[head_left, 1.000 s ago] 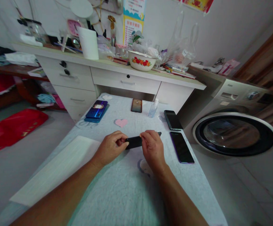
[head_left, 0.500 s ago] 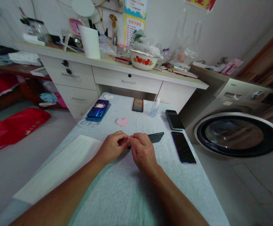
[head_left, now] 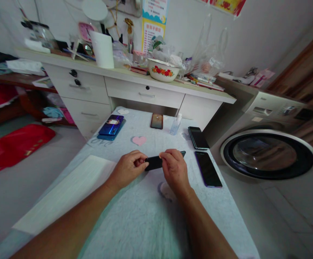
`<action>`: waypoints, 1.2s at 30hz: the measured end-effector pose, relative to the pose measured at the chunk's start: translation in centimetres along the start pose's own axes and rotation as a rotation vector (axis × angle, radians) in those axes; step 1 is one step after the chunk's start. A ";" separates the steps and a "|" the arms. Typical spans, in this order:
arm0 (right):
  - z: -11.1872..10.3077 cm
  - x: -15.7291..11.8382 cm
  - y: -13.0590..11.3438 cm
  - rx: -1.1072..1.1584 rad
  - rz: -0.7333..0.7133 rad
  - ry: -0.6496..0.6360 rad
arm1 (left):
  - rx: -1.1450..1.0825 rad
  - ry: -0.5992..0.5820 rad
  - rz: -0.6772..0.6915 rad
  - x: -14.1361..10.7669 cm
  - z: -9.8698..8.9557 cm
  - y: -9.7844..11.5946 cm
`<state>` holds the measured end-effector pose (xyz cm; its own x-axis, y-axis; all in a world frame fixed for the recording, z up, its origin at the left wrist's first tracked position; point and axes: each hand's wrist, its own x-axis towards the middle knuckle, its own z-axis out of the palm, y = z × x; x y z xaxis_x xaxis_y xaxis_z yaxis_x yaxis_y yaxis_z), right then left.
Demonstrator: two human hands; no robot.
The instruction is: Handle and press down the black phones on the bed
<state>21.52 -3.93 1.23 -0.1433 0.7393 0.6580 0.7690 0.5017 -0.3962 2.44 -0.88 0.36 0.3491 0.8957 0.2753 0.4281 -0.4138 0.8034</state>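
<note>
The left hand (head_left: 129,169) has the left end of a black phone (head_left: 153,163) pinched between thumb and fingers, while the right hand (head_left: 174,169) sits over the phone's right part with its fingers bent in close; whether these grip it, press on it or hold something small cannot be made out. Half a second ago the right hand was up against the left fingertips; now it stands further right along the phone, so a dark stretch shows between the two hands and only a corner sticks out beyond the right one. The left hold looks unchanged, which suggests that it steadies the phone while the right hand works along its length, and that this handling is unfinished. The phone is over the middle of the cloth-covered table (head_left: 134,223), tilted, and whether it touches the cloth is unclear. To its right lies a purple-edged phone (head_left: 208,169), with a stack of dark phones (head_left: 199,137) just beyond. Further back stand a clear spray bottle (head_left: 175,125) and, beside it, a flat brown phone (head_left: 156,121); two overlapping blue phones (head_left: 111,126) lie at the far left, and a pale sheet (head_left: 64,196) runs along the near left side
</note>
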 end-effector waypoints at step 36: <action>0.0 -0.5 -0.2 0.017 -0.031 0.024 | 0.039 0.028 0.007 -0.2 -0.2 0.3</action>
<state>21.45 -4.40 0.92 -0.1519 0.7123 0.6853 0.7536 0.5320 -0.3860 2.30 -1.16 0.68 0.3287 0.8969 0.2957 0.4583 -0.4253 0.7805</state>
